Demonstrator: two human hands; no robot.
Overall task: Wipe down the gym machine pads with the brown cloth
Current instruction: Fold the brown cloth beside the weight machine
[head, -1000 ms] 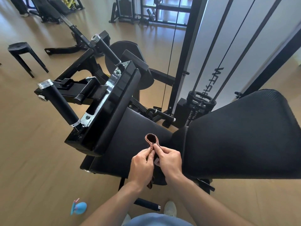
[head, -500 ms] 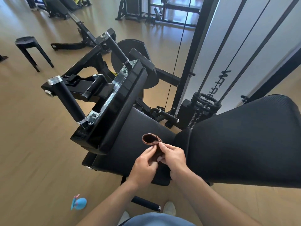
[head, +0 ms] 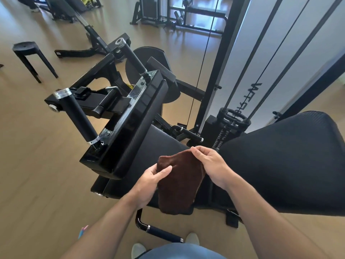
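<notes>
While held above the black seat pad (head: 147, 146), brown cloth (head: 179, 184) hangs spread | left hand (head: 149, 184) pinches its left edge | right hand (head: 211, 165) grips its top-right corner | back pad (head: 280, 161) right

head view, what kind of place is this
Most likely a gym. A black cable weight machine with a padded seat and vertical steel cables fills the view, more black exercise frames stand on the tan wooden floor behind, and a black round stool.

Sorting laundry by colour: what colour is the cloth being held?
Dark brown cloth, plain, clearest in the head view.
</notes>
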